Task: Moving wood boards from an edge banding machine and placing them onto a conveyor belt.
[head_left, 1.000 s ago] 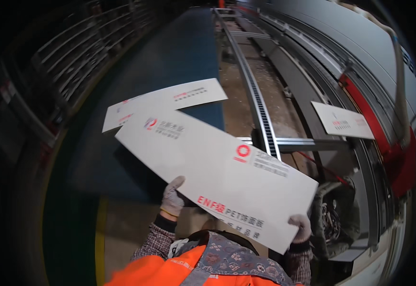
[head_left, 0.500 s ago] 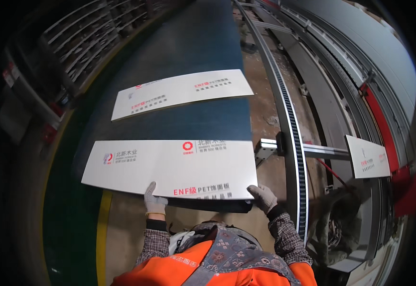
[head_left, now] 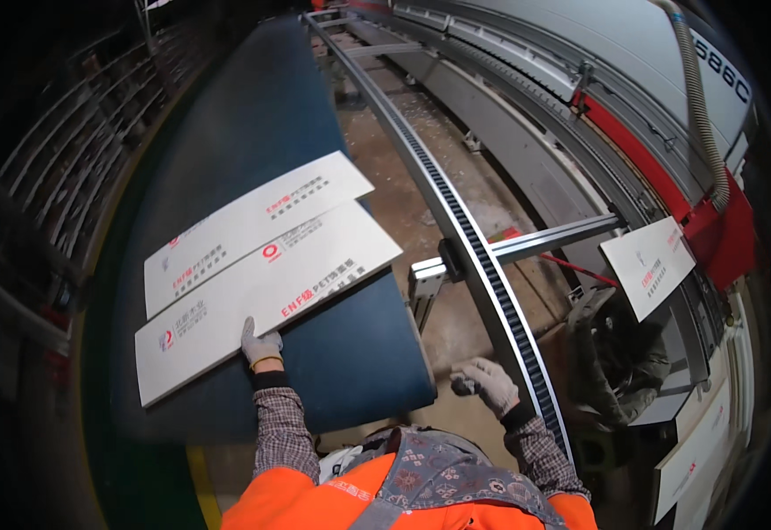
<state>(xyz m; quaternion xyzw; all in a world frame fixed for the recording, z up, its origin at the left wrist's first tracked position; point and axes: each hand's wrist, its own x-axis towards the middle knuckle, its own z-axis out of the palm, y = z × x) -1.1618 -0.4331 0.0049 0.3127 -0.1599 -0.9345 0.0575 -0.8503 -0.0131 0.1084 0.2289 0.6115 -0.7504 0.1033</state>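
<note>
My left hand point(head_left: 262, 344), in a pale work glove, grips the near long edge of a white panel point(head_left: 244, 305) with printed red and grey marks. This panel lies slanted on the dark blue belt point(head_left: 363, 358). Its far edge meets or slightly overlaps a second white panel point(head_left: 244, 216); I cannot tell which. To the right, beyond the belt's edge, my gloved right hand point(head_left: 487, 386) is off the panels. Its fingers are loosely bent and apart, with dark fingertips, and nothing shows in them. It is nearest to the toothed metal rail point(head_left: 500, 305).
A metal crossbar point(head_left: 553, 240) joins the rail to the long machine on the right. Another white panel point(head_left: 650, 265) rests near the machine's red part point(head_left: 725, 234). More white panels point(head_left: 690, 455) stand at the lower right. Racks point(head_left: 67, 150) line the far left.
The near panel has moved away from me and turned, closing up to the second panel. My right hand has let go of it; my left still holds its edge. The view has turned right.
</note>
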